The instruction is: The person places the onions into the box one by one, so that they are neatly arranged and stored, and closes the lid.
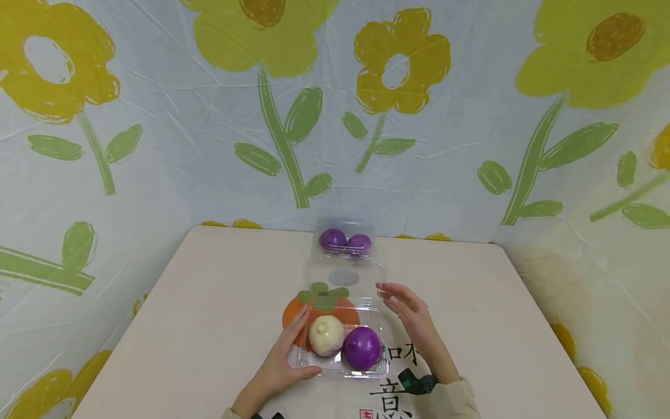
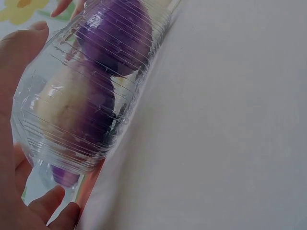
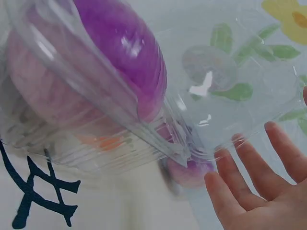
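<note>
A clear plastic clamshell box (image 1: 340,371) lies at the front middle of the table, its transparent lid (image 1: 324,276) folded back away from the person. In its base sit a cream bulb (image 1: 327,336) with a small nub and purple underside and a purple bulb (image 1: 362,348); whether they are turnips or onions I cannot tell. My left hand (image 1: 280,358) rests at the box's left end, fingers along the side and thumb by the front corner. My right hand (image 1: 410,314) is beside the lid's right edge, fingers spread; touching is unclear. The right wrist view shows its fingers (image 3: 254,167) near the lid.
Behind the lid, at the table's back edge, stands another clear box (image 1: 342,226) with two purple bulbs (image 1: 332,240) in it. An orange print (image 1: 293,314) and black characters (image 1: 389,396) mark the pale tabletop (image 1: 220,291). A flowered cloth (image 1: 445,151) hangs behind.
</note>
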Demonstrator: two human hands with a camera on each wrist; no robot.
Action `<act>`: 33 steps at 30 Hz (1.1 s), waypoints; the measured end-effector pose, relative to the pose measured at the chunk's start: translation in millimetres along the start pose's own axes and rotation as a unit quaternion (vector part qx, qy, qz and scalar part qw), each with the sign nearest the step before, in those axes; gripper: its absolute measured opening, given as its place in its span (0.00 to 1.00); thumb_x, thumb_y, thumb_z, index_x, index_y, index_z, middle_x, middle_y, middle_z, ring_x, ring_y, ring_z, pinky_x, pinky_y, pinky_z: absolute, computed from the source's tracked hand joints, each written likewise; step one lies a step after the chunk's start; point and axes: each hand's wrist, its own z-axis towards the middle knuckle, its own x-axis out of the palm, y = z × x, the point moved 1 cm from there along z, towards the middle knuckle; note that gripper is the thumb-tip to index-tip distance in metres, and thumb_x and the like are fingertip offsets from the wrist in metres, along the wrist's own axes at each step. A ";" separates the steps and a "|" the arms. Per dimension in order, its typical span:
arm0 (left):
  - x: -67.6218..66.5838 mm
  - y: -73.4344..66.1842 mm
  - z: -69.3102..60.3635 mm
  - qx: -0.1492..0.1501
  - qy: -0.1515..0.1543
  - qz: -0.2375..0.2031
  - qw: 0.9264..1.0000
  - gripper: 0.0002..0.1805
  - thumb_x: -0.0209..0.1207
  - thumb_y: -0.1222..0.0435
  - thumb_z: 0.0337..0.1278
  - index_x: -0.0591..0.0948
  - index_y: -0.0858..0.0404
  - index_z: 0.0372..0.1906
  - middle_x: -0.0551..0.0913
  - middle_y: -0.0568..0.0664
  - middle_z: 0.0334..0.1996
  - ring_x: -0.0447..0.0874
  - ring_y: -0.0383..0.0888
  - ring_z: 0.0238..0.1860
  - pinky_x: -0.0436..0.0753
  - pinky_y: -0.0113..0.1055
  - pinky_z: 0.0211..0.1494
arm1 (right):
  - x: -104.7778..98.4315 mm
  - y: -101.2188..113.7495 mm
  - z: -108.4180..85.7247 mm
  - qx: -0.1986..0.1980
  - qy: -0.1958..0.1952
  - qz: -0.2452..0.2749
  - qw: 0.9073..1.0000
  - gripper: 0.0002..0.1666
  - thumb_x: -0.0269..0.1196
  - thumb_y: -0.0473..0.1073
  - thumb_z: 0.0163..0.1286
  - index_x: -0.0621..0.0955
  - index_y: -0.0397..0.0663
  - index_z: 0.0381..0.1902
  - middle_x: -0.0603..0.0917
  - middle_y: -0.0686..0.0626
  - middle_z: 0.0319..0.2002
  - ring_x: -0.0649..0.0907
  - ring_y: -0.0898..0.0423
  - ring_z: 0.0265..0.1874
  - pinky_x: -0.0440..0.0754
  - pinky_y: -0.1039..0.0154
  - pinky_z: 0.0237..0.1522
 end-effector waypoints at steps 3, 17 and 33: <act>0.1 0.0 -0.1 0.000 0.000 -0.002 1.000 0.58 0.77 0.53 0.42 0.58 0.66 0.77 0.53 0.55 0.78 0.50 0.51 0.77 0.50 0.28 0.74 | 1.8 4.5 -7.8 -0.001 -0.006 -0.013 1.000 0.22 0.49 0.37 0.79 0.69 0.33 0.66 0.71 0.33 0.67 0.76 0.53 0.64 0.72 0.66 0.64; -0.9 0.8 -0.8 -0.026 -0.009 -0.007 1.000 0.63 0.79 0.55 0.39 0.52 0.59 0.79 0.55 0.50 0.77 0.53 0.48 0.76 0.51 0.27 0.74 | 12.8 10.7 -36.8 -0.005 -0.036 -0.010 0.999 0.19 0.49 0.36 0.79 0.73 0.32 0.61 0.73 0.43 0.68 0.71 0.60 0.67 0.69 0.67 0.65; 0.9 4.3 -3.7 -0.026 -0.020 -0.036 0.999 0.67 0.81 0.63 0.34 0.49 0.65 0.79 0.58 0.58 0.75 0.66 0.46 0.70 0.53 0.24 0.72 | 17.8 -8.9 -49.7 0.063 -0.049 -0.035 0.996 0.16 0.53 0.38 0.76 0.71 0.25 0.49 0.67 0.45 0.72 0.68 0.57 0.70 0.67 0.69 0.64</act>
